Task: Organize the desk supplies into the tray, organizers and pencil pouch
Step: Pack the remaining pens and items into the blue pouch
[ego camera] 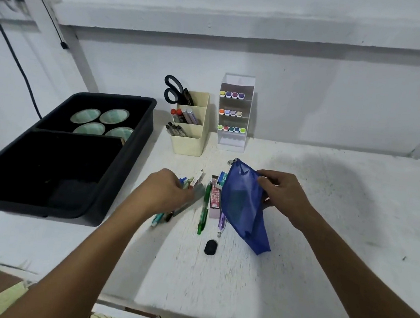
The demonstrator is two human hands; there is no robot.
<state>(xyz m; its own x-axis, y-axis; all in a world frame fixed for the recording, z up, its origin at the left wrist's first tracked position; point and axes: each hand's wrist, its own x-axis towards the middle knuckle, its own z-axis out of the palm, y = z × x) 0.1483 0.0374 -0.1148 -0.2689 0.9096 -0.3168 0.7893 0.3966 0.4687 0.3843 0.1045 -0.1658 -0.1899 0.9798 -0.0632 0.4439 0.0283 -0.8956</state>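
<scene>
My right hand (281, 196) grips the upper edge of a blue mesh pencil pouch (244, 204), which hangs tilted above the white desk. My left hand (166, 192) is curled round a bundle of pens and a grey ruler (190, 200) left of the pouch. On the desk between the hands lie a green pen (204, 210), a red and pink box (215, 198), a small teal box (221, 180), a purple pen (222, 223) partly under the pouch, and a black eraser (210, 247).
A black tray (126, 155) holding round tape rolls (101, 121) sits at the left, overhanging the desk edge. Behind stand a cream organizer (190, 141) with scissors (173, 90) and markers, and a clear marker rack (234, 114). A wall runs close behind.
</scene>
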